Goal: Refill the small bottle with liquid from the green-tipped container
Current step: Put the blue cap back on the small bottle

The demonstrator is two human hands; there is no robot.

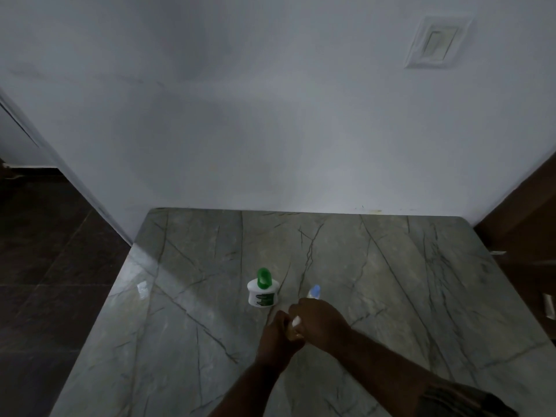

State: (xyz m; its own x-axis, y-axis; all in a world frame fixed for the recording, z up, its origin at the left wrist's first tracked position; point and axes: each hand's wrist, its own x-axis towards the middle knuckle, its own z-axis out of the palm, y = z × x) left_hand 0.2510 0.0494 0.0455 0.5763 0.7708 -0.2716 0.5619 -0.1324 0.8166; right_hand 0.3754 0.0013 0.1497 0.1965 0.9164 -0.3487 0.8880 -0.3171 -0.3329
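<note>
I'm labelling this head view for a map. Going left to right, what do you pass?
Dark floor → green-tipped container → blue-capped bottle → wall switch plate → brown wooden panel. The left hand and right hand overlap the bottle, so are left out.

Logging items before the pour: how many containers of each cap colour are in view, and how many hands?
Green-tipped container: 1
Blue-capped small bottle: 1
Hands: 2 (left hand, right hand)
Total: 4
</note>
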